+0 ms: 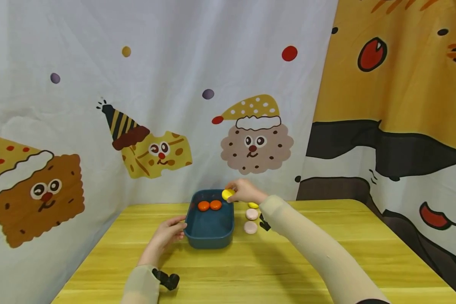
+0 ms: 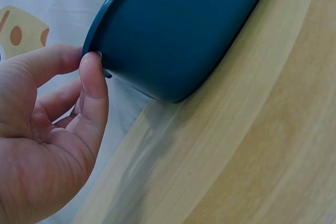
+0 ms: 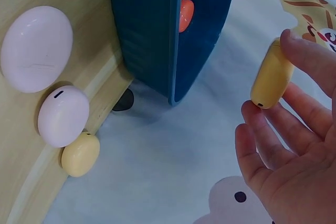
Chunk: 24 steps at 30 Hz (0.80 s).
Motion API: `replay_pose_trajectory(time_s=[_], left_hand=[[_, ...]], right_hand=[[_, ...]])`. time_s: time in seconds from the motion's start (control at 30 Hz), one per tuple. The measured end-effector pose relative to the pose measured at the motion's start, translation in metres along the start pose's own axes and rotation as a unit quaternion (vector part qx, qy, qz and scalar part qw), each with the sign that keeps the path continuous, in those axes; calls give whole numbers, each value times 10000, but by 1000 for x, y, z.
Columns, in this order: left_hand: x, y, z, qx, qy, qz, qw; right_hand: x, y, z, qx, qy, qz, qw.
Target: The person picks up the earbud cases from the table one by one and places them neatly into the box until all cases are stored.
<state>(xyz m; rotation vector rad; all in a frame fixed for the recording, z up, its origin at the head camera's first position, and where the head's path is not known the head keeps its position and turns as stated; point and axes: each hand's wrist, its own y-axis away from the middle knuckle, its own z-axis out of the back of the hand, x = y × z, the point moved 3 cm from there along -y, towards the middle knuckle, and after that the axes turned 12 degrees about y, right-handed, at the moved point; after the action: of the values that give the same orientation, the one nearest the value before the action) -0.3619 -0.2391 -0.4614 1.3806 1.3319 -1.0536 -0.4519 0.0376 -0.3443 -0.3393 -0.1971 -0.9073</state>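
My left hand [image 1: 168,233] pinches the left rim of a dark blue plastic bin [image 1: 210,242] between thumb and fingers, which the left wrist view shows close up. Two orange rounded pieces [image 1: 210,205] lie side by side inside the bin, toward its far end. Above the bin's far right corner, my right hand [image 1: 247,191] holds a yellow rounded case [image 3: 273,76] by its edges, with thumb and fingertips. A small dark slot and a seam show on that case. It is apart from the bin's wall.
Right of the bin, two pale pink rounded cases [image 1: 251,228] and another yellow one [image 3: 81,155] stand in a row on the wooden table [image 1: 228,274]. A white curtain [image 1: 167,84] with cartoon prints hangs behind the table's far edge.
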Motion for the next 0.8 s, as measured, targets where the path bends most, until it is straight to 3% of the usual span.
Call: replay_pose_trajectory(time_s=[0.8], left_hand=[[-1, 1, -1, 35, 52, -14, 10000]], right_hand=[[-8, -18, -10, 111, 121, 69, 9998]])
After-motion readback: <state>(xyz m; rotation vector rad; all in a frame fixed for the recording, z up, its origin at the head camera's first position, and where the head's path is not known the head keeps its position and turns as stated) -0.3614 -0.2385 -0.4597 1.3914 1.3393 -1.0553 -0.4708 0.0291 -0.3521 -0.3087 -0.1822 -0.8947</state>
